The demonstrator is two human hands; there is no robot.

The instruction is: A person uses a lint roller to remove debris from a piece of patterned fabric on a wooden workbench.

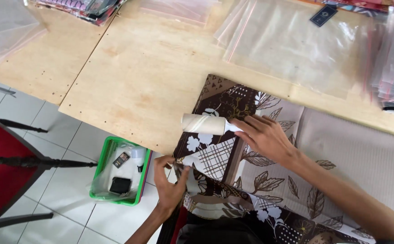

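Right hand gripping the white lint roller should stroke evenly while the left hand pinches the brown floral patterned cloth taut on the wooden tabletop.

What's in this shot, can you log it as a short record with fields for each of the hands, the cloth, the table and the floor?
right hand: right hand holds the handle of a lint roller lying on the cloth
left hand: left hand pinches the cloth's edge at the table's rim
cloth: brown and beige floral cloth, spread over the table edge
table: pale wooden table with clear plastic bags stacked at the far side
floor: green basket on white tiles, small dark items inside
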